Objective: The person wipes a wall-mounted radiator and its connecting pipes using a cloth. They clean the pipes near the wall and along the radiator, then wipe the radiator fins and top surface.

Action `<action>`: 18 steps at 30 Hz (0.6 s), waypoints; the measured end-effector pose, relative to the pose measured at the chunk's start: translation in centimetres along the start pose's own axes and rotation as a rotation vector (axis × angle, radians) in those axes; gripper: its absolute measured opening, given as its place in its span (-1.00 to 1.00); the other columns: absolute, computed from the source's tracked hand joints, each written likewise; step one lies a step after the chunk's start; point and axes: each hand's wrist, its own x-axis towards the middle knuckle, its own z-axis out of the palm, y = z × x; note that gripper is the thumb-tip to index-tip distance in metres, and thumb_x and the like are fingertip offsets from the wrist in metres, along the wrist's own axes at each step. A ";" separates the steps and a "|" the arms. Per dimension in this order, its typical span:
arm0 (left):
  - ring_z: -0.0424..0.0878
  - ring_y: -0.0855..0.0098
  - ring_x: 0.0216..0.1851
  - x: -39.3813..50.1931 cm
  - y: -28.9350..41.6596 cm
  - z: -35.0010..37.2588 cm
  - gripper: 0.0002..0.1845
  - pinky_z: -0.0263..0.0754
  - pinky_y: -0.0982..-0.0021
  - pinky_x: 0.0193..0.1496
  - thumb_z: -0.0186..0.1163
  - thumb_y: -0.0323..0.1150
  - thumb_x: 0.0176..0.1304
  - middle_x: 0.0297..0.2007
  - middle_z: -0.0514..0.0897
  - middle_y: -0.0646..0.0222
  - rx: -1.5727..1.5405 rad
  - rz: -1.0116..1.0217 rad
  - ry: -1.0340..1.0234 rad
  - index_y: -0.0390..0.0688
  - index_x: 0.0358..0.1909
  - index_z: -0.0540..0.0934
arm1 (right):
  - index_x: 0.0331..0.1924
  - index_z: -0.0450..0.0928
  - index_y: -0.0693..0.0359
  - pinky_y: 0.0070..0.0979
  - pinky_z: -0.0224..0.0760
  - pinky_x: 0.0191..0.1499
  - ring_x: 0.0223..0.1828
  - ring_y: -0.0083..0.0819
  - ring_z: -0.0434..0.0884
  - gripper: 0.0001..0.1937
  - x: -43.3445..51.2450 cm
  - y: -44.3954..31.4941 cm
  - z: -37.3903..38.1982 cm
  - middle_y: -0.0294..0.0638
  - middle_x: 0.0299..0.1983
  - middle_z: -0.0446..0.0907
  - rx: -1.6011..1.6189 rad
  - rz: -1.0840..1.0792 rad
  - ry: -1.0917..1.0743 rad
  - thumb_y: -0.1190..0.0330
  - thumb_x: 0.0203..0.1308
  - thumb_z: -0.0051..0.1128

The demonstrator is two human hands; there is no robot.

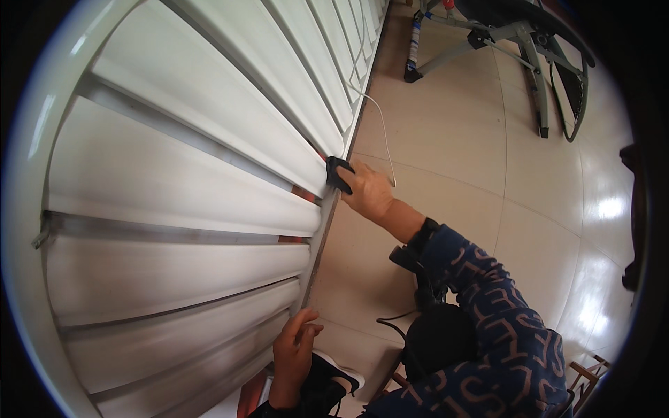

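Observation:
A white slatted panel [183,266] fills the left side, its broad glossy slats fanning out with dark gaps between them. My right hand [371,190] reaches to the lower end of one slat. It grips a small black cloth or pad [338,175], pressed against the slat's end near the floor; the material cannot be told. My left hand [295,350] is beside the lower ends of the nearer slats, its fingers loosely bent and apart, with nothing in it. Through some gaps, reddish patches show behind the slats.
A thin white cable [384,120] runs from the slats onto the beige tiled floor [444,157]. A folding recliner chair [496,36] stands at the top right. A black shoe [334,379] is near my left hand. Wooden legs [585,373] show at the lower right.

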 end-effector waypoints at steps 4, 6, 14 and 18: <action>0.75 0.33 -0.06 -0.2 0.4 0.1 -0.61 0.59 0.38 0.05 0.07 -0.54 0.41 0.06 0.68 0.14 0.012 -0.006 -0.007 -0.28 0.27 0.49 | -0.06 0.70 0.02 -0.20 0.58 -0.08 -0.09 -0.07 0.64 -0.62 -0.3 2.0 0.2 -0.10 -0.15 0.56 0.116 -0.027 -0.068 0.38 -0.07 0.38; 0.75 0.33 -0.06 -0.4 0.5 0.3 -0.62 0.60 0.37 0.05 0.06 -0.55 0.42 0.06 0.68 0.15 0.013 0.004 -0.013 -0.27 0.25 0.50 | -0.08 0.71 0.00 -0.21 0.57 -0.08 -0.09 -0.07 0.63 -0.63 0.5 2.7 0.4 -0.11 -0.15 0.56 0.086 -0.028 0.110 0.41 -0.08 0.38; 0.72 0.35 -0.05 0.4 1.0 0.6 -0.60 0.58 0.37 0.08 0.05 -0.56 0.43 0.08 0.65 0.19 0.013 0.034 -0.032 -0.28 0.29 0.47 | -0.15 0.70 0.03 -0.20 0.58 -0.16 -0.10 -0.10 0.63 -0.65 -5.2 -2.1 1.2 -0.14 -0.08 0.58 0.212 -0.300 -0.141 0.49 -0.12 0.31; 0.75 0.35 -0.08 0.3 1.1 0.8 -0.65 0.59 0.39 0.02 0.06 -0.54 0.43 0.03 0.68 0.19 0.086 0.051 -0.003 -0.25 0.22 0.52 | -0.12 0.72 0.05 -0.24 0.59 -0.16 -0.11 -0.11 0.62 -0.60 -4.3 -1.4 0.7 -0.17 -0.13 0.59 0.178 -0.173 0.087 0.49 -0.17 0.36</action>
